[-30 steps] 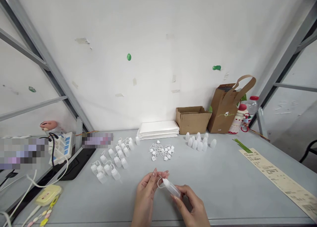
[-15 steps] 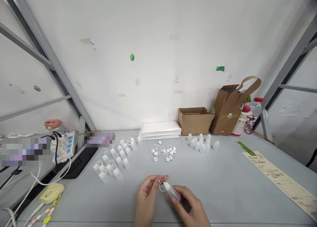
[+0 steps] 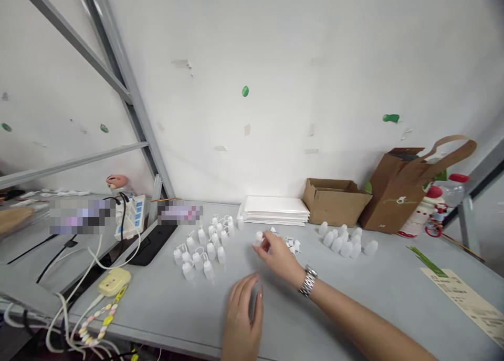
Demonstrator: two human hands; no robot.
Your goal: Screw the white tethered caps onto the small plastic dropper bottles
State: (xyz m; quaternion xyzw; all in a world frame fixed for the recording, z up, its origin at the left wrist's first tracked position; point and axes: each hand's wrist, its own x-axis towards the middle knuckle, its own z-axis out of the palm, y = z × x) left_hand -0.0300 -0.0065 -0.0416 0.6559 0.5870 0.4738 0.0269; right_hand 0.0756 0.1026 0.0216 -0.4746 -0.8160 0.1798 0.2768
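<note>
My right hand point(image 3: 277, 256), a metal watch on its wrist, reaches across the table with its fingers closed on a small white squeeze bottle point(image 3: 258, 237). Only part of that bottle shows past the fingertips. Nearer the front edge, my left hand point(image 3: 242, 313) rests open and holds nothing, thumb apart from the fingers. Left of both hands stands a group of several small bottles with looped, tethered caps point(image 3: 211, 251). Loose white caps point(image 3: 293, 244) lie partly hidden behind my right hand. Farther right, several bottles without looped caps point(image 3: 346, 248) stand together.
Along the wall are a stack of white boxes point(image 3: 275, 211), an open cardboard box point(image 3: 334, 203) and a brown paper bag point(image 3: 397, 193). A black flat object point(image 3: 151, 244), a power strip point(image 3: 136, 216) and cables lie left. A paper strip point(image 3: 464, 298) lies right.
My right hand has moved forward and left with the bottle. My left hand has let go of the bottle's cap end and opened. The view has turned left.
</note>
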